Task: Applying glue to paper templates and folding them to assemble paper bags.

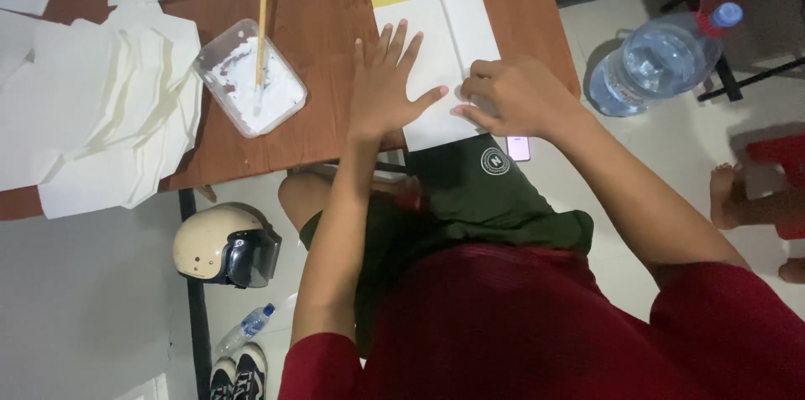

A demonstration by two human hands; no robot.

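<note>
i see left hand [387,85] flat, fingers spread wide, pressing the white paper sheet [436,73] at the wooden table [327,23] edge; right hand [511,98] pinches its fold (fingers narrow). glue tub [250,77] left of sheet.

Tub [250,77] w/ stick [262,14] on bench [323,23], paper stack [101,106] to its left, folded sheet [436,64] to its right, helmet [225,246] on floor below

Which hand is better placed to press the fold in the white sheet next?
Probably the right hand: its fingers already pinch the white sheet at its folded edge. The left hand lies flat with fingers spread, pinning the sheet to the wooden table.
</note>
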